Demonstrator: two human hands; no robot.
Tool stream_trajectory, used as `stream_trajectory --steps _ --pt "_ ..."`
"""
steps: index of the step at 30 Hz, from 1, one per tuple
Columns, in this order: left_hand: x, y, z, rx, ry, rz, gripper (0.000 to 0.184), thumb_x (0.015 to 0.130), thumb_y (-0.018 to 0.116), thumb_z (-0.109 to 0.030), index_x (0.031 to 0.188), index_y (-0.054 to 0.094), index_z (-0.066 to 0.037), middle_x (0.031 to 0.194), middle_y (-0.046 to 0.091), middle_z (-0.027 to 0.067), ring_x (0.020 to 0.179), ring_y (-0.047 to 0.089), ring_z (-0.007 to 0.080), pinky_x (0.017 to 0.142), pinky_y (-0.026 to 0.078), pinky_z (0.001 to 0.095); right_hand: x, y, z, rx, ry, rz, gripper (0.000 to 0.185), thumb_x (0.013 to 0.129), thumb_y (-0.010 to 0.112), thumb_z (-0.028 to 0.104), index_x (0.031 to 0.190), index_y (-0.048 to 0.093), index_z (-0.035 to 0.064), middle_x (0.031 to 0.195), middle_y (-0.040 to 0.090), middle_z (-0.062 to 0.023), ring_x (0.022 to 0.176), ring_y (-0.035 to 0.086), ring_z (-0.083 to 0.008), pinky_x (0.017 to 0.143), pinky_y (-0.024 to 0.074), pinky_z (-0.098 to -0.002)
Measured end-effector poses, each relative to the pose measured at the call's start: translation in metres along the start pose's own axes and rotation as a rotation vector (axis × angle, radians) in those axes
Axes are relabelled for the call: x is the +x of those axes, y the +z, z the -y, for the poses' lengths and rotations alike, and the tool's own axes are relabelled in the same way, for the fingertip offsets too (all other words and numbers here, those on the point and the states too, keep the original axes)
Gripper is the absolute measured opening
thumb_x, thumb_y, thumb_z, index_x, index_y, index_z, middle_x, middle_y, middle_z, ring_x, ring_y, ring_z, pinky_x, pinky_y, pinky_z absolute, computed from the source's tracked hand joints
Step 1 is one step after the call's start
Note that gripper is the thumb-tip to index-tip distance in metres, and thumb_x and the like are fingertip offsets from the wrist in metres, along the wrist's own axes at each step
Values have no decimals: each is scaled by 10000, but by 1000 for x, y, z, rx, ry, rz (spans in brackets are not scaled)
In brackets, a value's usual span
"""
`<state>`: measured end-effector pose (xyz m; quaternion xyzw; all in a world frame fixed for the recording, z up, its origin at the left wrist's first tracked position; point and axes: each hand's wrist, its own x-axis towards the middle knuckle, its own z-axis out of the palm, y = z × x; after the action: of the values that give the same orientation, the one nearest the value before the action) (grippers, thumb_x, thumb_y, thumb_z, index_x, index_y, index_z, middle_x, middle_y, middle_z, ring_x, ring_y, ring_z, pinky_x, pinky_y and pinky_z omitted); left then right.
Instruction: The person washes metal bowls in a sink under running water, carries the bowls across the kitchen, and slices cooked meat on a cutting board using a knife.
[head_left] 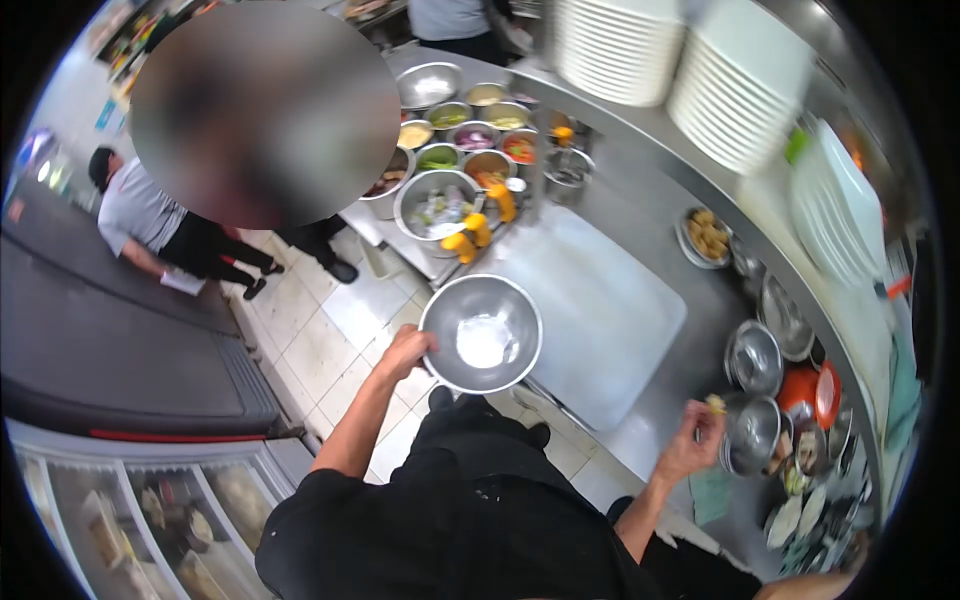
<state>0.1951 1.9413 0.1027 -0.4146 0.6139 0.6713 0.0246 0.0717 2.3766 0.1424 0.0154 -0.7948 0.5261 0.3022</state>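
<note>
My left hand (408, 352) grips the rim of a large steel mixing bowl (482, 335), which looks empty inside. The bowl hangs in front of my body, beside the counter edge. On the right, my right hand (692, 440) has its fingers closed on a small yellowish piece of food (716, 404); its exact kind is too small to make out. Close by that hand stands a smaller steel bowl (750, 434). A white cutting board (600, 310) lies on the steel counter between my two hands.
Bowls of chopped ingredients (440, 158) and yellow-capped bottles (478, 230) crowd the far counter. White plates (740, 85) are stacked on the shelf. A glass-topped freezer (150, 515) stands at left. A person (160, 215) and other people are farther off on the tiled floor.
</note>
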Motion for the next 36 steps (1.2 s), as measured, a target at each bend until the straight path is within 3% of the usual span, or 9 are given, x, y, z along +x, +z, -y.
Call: stream_trajectory --steps 2,7,11,14,18,24,30,34,36 --pt "-10 -70 22 24 2 -122 268 663 590 -81 795 626 149 698 640 194 587 658 313 508 574 407 -26 68 30 -28 -157 172 177 803 741 -39 973 694 -23 894 625 -86 749 579 -154 648 483 -269" --pt "-62 -212 49 -165 -13 -415 283 662 583 -55 835 611 167 703 640 191 565 655 298 473 564 365 -108 211 120 263 -81 669 177 765 789 14 914 694 0 1055 578 -93 753 583 -162 639 487 -273" --pt "-59 -303 67 -281 -10 -666 319 664 579 -20 897 581 198 733 641 200 532 647 291 449 583 349 -168 289 148 256 76 960 185 745 812 69 850 672 8 1088 583 -94 828 596 -156 649 499 -287" --pt "-40 -363 71 -275 -7 -743 314 669 581 -23 896 585 195 739 641 199 521 644 280 442 583 352 -205 324 136 130 65 1065 214 725 824 103 832 669 2 1082 597 -92 823 597 -166 662 504 -296" --pt "4 -447 61 -307 -35 -768 327 691 577 -41 912 583 200 747 648 200 527 655 272 417 572 340 -241 356 126 -44 -73 1079 270 699 843 163 802 665 -12 1090 618 -135 909 621 -278 750 512 -351" --pt "63 -567 27 -216 -55 -772 331 703 582 -61 916 586 192 761 657 206 546 665 272 439 584 341 -297 427 105 -203 111 1017 282 757 819 192 840 676 -36 1030 628 -172 879 637 -318 780 511 -391" --pt "54 -649 33 -293 -134 -986 296 693 588 -60 895 596 156 753 652 183 561 664 289 469 591 379 -360 581 135 -188 115 1210 255 750 813 180 777 657 -19 934 637 -174 824 631 -331 728 505 -408" --pt "40 -686 72 -450 -170 -1171 274 689 596 -68 872 600 135 744 645 168 589 663 278 476 581 393 -384 695 180 -157 -66 1433 334 739 825 275 750 646 -7 892 633 -174 847 621 -362 764 504 -408" --pt "35 -705 72 -526 -163 -1200 268 690 599 -71 867 609 131 742 646 161 588 657 261 470 568 379 -394 744 176 -324 -99 1489 391 716 844 348 760 668 2 884 655 -175 832 642 -322 763 510 -391"
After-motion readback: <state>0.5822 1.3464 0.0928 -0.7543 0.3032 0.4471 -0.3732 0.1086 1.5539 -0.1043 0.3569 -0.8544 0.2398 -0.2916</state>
